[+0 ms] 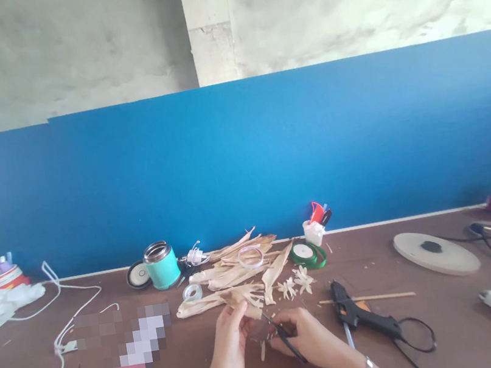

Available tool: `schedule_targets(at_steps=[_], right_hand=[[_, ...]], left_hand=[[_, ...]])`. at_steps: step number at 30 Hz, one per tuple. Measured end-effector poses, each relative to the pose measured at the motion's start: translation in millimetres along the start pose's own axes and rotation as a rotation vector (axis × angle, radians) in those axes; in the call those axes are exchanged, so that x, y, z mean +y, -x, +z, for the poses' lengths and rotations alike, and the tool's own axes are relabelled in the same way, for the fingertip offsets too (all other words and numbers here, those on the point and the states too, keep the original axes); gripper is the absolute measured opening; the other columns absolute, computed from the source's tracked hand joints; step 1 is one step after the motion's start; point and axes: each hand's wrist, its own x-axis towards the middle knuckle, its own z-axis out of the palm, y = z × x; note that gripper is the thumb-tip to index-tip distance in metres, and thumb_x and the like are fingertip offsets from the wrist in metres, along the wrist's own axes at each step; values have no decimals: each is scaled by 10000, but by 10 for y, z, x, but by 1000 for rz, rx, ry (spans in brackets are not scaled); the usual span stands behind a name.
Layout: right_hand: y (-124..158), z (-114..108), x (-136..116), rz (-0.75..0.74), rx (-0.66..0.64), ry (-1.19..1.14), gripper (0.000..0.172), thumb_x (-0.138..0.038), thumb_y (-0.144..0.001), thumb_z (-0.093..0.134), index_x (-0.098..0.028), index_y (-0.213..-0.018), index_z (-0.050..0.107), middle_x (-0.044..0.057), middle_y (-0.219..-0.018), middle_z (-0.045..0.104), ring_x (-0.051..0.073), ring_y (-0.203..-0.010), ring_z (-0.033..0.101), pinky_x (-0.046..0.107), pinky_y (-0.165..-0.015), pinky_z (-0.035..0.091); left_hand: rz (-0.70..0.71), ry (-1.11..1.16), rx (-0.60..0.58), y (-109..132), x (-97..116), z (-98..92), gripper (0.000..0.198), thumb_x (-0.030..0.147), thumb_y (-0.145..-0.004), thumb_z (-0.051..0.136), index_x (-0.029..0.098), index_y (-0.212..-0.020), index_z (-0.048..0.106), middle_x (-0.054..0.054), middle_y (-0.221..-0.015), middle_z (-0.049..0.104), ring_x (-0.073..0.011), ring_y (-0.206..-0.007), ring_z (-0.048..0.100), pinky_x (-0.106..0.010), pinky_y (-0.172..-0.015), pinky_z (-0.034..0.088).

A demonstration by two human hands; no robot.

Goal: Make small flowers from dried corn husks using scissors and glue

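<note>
My left hand (233, 341) pinches a piece of dried corn husk (252, 312) between thumb and fingers. In my right hand (306, 336) is a pair of dark scissors (288, 342), with the blades close to the husk's lower edge. Part of the scissors is hidden by my fingers. Just beyond my hands lies a pile of pale dried husks (231, 272). Two small husk flowers (303, 280) rest right of the pile, near my right hand. Small husk scraps (263, 351) lie beneath my hands.
Rightward sit a black glue gun (367, 316), a thin wooden stick (382, 296) and a round white lid (435, 254). A green ribbon spool (304, 253) and a white cup of pens (313, 232) stand behind. A turquoise jar (162, 267), clear tape (192, 293) and white cables (60, 334) are leftward.
</note>
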Motion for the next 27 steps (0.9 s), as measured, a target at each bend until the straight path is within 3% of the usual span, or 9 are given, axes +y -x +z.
schedule_targets(at_steps=[6,16,27], right_hand=[[8,-39,17,126,-96,-65,201,-296,-686,644,-125,-786,676,-42,-502,498,63,-420,394,154,-373,269],[42,-73,-119,193,-135,-196,246,-320,-652,694,-133,-809,658,-72,-463,481,42,-368,384,141,-349,309],[22,-30,-149,168,-104,-194,216,-312,-664,676,-123,-763,650,-77,-427,469,40,-344,372,152,-349,293]], left_hand=[[95,9,67,-72,134,-33,303,272,-553,814,144,-768,642,15,-663,656,-91,-563,558,-188,-514,417],[124,-6,4,-59,131,-44,252,283,-609,779,146,-767,638,20,-646,634,-81,-555,533,-186,-528,398],[111,-120,-63,27,128,34,225,234,-617,739,159,-792,619,21,-663,630,-105,-589,551,-212,-574,417]])
